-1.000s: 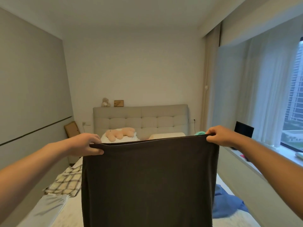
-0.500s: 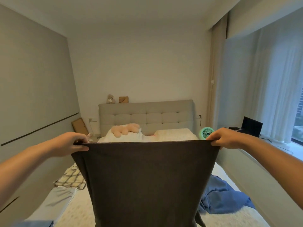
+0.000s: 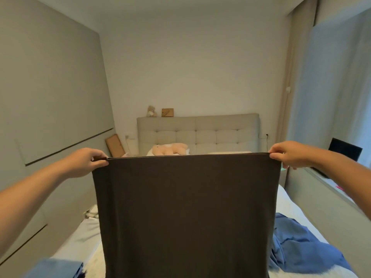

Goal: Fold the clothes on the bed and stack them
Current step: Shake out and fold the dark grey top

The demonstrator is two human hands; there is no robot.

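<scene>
A pale-walled bedroom holds a bed (image 3: 291, 205) with white bedding and a tufted beige headboard (image 3: 200, 135), a plush toy (image 3: 170, 150) lying at the pillows and a sheer-curtained window along the right side. A blue garment (image 3: 305, 249) lies crumpled on the right part of the mattress, and another blue cloth (image 3: 58, 267) sits at the near left corner. The left hand (image 3: 86, 163) and right hand (image 3: 287, 155) each pinch a top corner of a dark brown garment (image 3: 186, 217), stretched taut and hanging above the bed.
</scene>
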